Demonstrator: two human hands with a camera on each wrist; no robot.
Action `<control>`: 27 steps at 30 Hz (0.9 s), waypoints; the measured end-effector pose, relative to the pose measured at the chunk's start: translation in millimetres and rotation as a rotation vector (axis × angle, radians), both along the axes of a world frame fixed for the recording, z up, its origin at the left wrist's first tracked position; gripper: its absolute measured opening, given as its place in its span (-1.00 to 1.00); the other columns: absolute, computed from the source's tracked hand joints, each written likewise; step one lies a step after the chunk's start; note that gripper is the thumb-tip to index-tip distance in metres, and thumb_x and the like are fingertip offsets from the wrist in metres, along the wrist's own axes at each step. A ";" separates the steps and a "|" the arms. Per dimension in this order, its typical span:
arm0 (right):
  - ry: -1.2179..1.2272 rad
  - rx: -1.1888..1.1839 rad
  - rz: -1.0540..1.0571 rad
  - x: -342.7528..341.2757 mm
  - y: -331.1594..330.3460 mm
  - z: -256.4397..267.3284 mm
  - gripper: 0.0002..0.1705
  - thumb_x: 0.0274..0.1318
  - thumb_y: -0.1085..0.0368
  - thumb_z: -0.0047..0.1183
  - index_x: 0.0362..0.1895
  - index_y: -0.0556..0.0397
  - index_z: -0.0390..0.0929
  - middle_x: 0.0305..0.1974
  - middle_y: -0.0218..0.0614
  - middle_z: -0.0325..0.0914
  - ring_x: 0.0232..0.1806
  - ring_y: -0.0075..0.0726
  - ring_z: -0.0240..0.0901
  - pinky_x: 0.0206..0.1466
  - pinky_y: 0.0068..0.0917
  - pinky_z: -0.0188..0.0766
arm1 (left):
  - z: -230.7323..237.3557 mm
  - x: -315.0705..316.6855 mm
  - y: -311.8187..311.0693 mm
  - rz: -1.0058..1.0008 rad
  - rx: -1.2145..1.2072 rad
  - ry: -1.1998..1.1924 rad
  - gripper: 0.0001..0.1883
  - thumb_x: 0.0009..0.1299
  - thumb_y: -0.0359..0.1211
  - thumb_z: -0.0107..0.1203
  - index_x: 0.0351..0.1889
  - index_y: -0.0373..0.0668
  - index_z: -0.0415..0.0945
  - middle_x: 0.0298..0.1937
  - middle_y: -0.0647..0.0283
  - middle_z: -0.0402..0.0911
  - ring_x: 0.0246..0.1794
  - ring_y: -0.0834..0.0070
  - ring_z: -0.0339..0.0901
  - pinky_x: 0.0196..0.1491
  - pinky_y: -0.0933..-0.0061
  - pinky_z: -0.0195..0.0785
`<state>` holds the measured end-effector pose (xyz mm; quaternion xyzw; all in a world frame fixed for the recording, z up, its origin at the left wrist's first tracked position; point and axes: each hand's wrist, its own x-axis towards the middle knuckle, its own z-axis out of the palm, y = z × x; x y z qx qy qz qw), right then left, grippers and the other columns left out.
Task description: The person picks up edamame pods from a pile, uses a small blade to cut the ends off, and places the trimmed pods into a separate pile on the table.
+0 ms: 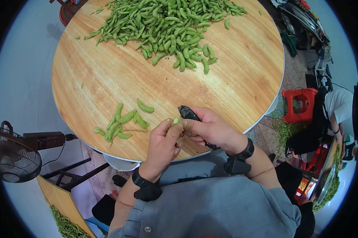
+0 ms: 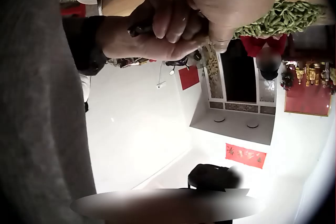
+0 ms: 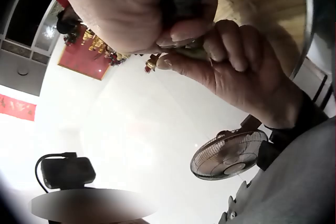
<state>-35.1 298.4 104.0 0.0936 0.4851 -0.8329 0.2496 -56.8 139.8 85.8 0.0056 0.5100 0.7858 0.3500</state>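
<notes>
Over the near edge of the round wooden table (image 1: 119,75), both hands meet. My left hand (image 1: 162,141) pinches a green soybean pod (image 1: 176,120) between thumb and finger; part of this pod (image 3: 195,51) shows in the right wrist view. My right hand (image 1: 214,126) grips a black tool (image 1: 188,113), its other end showing below the palm; I cannot tell its kind. The right thumb lies right at the pod. Left of the hands is a small group of soybean pods (image 1: 127,116). A large heap of soybean pods (image 1: 155,23) covers the table's far side.
A fan (image 1: 14,154) stands at the left, above a board with more pods. White bowl-like rims (image 1: 121,163) show below the table edge. At the right are a red stool (image 1: 300,105), pods scattered on the floor and another person (image 1: 339,105).
</notes>
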 end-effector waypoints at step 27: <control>0.264 0.638 -0.303 -11.0 -13.7 -12.7 -0.77 0.02 0.23 0.10 -0.43 0.15 0.42 -0.61 -0.54 0.29 -0.57 -0.68 0.16 -0.55 -0.60 0.18 | -5.6 -9.0 -7.0 -0.036 -0.203 0.280 -0.75 0.41 -0.43 -0.17 -0.01 -0.27 0.39 -0.51 0.42 0.36 -0.69 0.82 0.17 -0.69 0.77 -0.01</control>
